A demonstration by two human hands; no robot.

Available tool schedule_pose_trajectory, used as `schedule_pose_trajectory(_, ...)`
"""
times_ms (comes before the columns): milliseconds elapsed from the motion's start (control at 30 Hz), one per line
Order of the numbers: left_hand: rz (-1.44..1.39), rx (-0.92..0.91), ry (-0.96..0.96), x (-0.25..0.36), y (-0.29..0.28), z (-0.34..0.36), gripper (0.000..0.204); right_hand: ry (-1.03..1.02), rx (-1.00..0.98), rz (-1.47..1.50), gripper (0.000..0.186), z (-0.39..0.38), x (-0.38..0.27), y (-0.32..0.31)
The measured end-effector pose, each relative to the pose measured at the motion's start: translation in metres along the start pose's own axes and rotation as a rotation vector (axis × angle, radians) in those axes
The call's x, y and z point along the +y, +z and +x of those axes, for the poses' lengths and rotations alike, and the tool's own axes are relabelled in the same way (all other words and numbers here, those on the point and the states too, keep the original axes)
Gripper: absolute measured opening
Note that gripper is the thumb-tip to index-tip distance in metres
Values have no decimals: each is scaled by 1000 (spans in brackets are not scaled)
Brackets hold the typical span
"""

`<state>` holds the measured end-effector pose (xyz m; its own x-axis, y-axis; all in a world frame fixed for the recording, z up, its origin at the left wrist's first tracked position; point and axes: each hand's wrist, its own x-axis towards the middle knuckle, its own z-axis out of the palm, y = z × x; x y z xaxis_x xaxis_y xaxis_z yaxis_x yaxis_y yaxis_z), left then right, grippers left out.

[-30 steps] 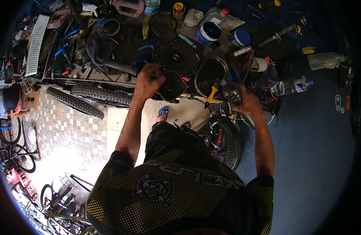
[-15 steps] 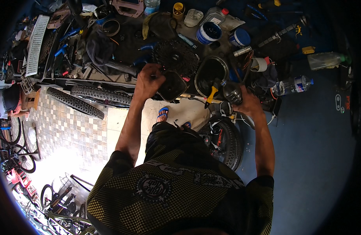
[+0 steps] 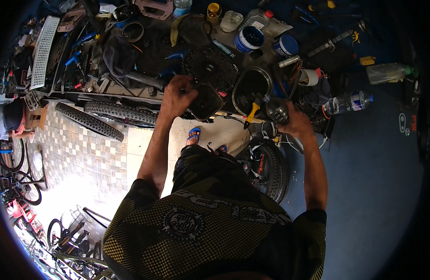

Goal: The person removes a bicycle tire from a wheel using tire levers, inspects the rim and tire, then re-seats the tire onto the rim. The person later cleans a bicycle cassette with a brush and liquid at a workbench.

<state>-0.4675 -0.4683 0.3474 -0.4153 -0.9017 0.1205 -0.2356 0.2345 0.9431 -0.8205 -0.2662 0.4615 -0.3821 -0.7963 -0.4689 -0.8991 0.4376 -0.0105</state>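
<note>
My right hand (image 3: 296,120) is wrapped round a dark, ribbed plastic bottle (image 3: 276,111), its narrow end pointing up and left over an open oval metal container (image 3: 246,101). Beside the bottle a yellow-handled tool (image 3: 253,115) leans at the container's near edge. My left hand (image 3: 179,95) has its fingers curled closed at the left rim of a dark square-cornered tub (image 3: 206,103). Whatever those fingers pinch, if anything, is hidden. Just beyond the tub lies a large dark toothed sprocket cassette (image 3: 210,67).
The cluttered workbench holds a blue-and-white tub (image 3: 249,39), a grey jug with a red cap (image 3: 258,19) and blue-handled tools (image 3: 74,59). Tyres (image 3: 121,112) rest under its front edge. A bicycle wheel (image 3: 275,172) stands near my right side. A clear bottle (image 3: 349,102) lies at right.
Both hands and what they touch stay almost where they were. The view has shifted very slightly.
</note>
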Motion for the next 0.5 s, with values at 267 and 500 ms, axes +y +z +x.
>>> schedule_pose_trajectory(267, -9, 2, -15, 1, 1, 0, 20, -11, 5, -4, 99, 0, 2, 0)
schedule_pose_trajectory(500, 0, 8, 0, 0, 1, 0, 20, -16, -7, -18, 100, 4, 3, 2)
